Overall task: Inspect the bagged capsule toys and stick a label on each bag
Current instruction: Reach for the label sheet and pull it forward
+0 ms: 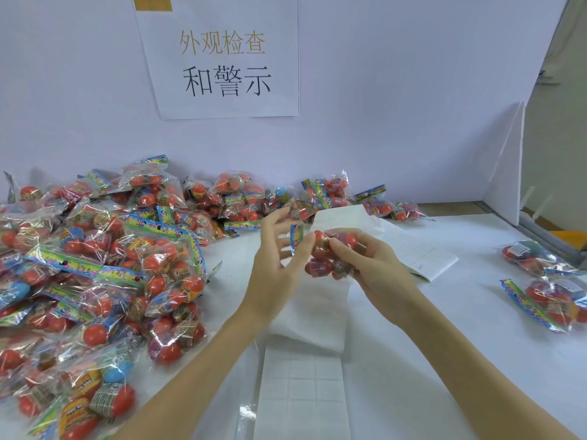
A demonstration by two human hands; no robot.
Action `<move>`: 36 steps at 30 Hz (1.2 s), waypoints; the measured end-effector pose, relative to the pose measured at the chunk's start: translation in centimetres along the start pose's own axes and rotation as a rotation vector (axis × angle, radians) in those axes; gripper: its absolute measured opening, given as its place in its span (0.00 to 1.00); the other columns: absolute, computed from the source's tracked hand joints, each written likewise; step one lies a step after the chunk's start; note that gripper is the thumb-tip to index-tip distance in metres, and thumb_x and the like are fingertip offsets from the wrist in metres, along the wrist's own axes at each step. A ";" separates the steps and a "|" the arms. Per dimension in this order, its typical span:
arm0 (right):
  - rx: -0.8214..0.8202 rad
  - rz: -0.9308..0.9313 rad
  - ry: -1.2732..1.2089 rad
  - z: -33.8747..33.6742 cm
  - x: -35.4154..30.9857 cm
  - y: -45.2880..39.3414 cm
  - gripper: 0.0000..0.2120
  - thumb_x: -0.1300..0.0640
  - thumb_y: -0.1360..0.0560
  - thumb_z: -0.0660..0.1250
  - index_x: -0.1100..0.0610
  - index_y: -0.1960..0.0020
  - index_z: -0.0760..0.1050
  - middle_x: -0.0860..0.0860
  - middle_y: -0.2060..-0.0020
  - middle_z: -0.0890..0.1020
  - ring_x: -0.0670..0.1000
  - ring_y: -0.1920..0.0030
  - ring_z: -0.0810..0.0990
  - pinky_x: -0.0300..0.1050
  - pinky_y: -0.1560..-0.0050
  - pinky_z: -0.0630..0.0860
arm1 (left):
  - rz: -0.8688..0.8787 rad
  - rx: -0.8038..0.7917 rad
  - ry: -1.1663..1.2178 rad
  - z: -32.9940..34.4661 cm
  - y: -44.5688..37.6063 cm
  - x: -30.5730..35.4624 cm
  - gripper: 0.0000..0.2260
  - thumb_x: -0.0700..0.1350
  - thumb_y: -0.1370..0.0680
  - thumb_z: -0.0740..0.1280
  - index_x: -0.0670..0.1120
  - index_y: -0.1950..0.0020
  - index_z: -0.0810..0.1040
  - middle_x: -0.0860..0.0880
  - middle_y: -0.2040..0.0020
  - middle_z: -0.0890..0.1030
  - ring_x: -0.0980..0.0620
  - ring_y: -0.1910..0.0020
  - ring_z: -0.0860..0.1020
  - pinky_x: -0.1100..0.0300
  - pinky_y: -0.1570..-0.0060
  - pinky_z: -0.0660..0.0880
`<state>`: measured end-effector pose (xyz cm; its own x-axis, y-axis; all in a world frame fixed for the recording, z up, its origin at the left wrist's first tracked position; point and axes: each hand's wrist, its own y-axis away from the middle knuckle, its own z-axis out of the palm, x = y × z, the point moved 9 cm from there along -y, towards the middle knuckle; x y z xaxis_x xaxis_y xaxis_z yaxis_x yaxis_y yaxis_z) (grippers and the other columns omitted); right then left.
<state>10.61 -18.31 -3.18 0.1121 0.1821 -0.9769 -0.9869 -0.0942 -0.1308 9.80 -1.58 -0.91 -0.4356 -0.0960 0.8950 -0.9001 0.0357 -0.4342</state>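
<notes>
While both hands meet above the middle of the white desk (444, 360), they hold one bag of capsule toys (327, 255) between them. The right hand (365, 265) has its fingers and thumb curled round the bag's red capsules from the right side, gripping it. The left hand (279, 258) stands upright against the bag's left side, its fingers fairly straight and spread, the palm and thumb touching the plastic beside the bag's colourful header strip; whether it truly pinches the bag cannot be told through the blur.

Directly beneath the hands lies a long white label strip (305, 392), its near part divided into a grid of small rectangular labels. Just beyond the right hand a folded white sheet (422, 252) rests on the desk.

To the left of the left hand, and stretching behind both hands along the wall, sits a large heap of bagged capsule toys (104, 265), mostly red. Well to the right of the right hand lie two separate bags (546, 281), one behind the other. On the wall above the hands hangs a paper sign (225, 68) with printed characters.
</notes>
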 end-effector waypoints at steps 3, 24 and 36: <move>0.006 0.022 0.058 0.2 0.1 0.0 0.10 0.55 0.19 0.70 0.57 0.41 0.84 0.62 0.46 0.86 0.59 0.53 0.84 0.46 0.58 0.78 | -0.193 0.038 0.102 -0.2 -0.1 -2.0 0.04 0.48 0.18 0.70 0.52 0.45 0.84 0.40 0.55 0.84 0.50 0.59 0.80 0.56 0.55 0.76; 0.091 0.127 0.102 -0.9 1.0 -0.2 0.24 0.44 0.12 0.52 0.50 0.42 0.87 0.51 0.45 0.88 0.52 0.42 0.85 0.50 0.38 0.79 | -0.415 0.105 0.434 0.8 0.8 -5.2 0.09 0.48 0.17 0.70 0.46 0.50 0.88 0.43 0.51 0.88 0.49 0.54 0.86 0.61 0.61 0.81; 0.139 0.011 0.080 -1.1 0.4 -0.1 0.10 0.55 0.18 0.70 0.58 0.40 0.82 0.57 0.51 0.88 0.56 0.51 0.88 0.46 0.51 0.85 | -0.287 0.040 0.192 0.4 0.0 -5.2 0.11 0.54 0.21 0.73 0.49 0.46 0.88 0.49 0.53 0.88 0.49 0.52 0.86 0.57 0.48 0.80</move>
<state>10.92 -19.27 -3.72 0.1049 0.1027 -0.9892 -0.9940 0.0414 -0.1012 12.07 -1.44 -5.59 -0.1624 0.0928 0.9824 -0.9867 -0.0046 -0.1626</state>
